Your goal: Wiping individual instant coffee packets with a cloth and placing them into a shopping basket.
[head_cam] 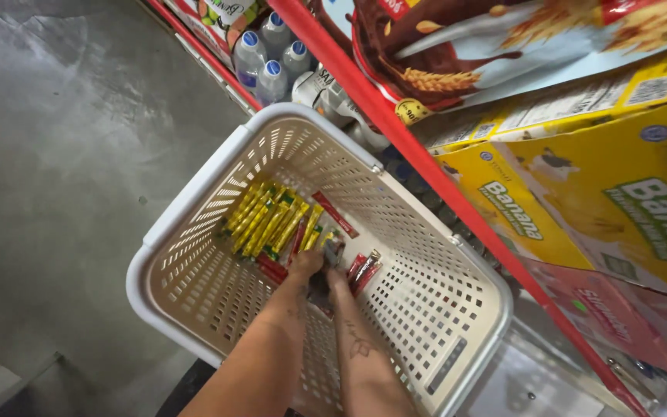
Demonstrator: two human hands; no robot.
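Both forearms enter from the lower edge, elbows cut off by the frame, and reach down into a cream plastic basket (194, 197) with slotted walls. The left hand (307, 262) and the right hand (335, 272) sit close together at the basket floor, nearly touching. Fingers of both are curled over a small dark item (332, 255) between them; what it is cannot be made out, and whether either hand actually clamps it I cannot tell.

Touching the right hand's far side lie a few red sachets (364, 270). Just beyond the left hand, a row of yellow and green stick packets (264, 220) lies flat on the floor of the basket, with more red ones partly hidden under the hands.

The basket stands on grey concrete floor (63, 154), hard against a red-edged shelf rail (426, 166). Yellow cartons (580, 201) fill the shelf at right, cropped by the frame. Farthest off, clear bottles with blue caps (268, 50) stand on a lower shelf, half hidden.
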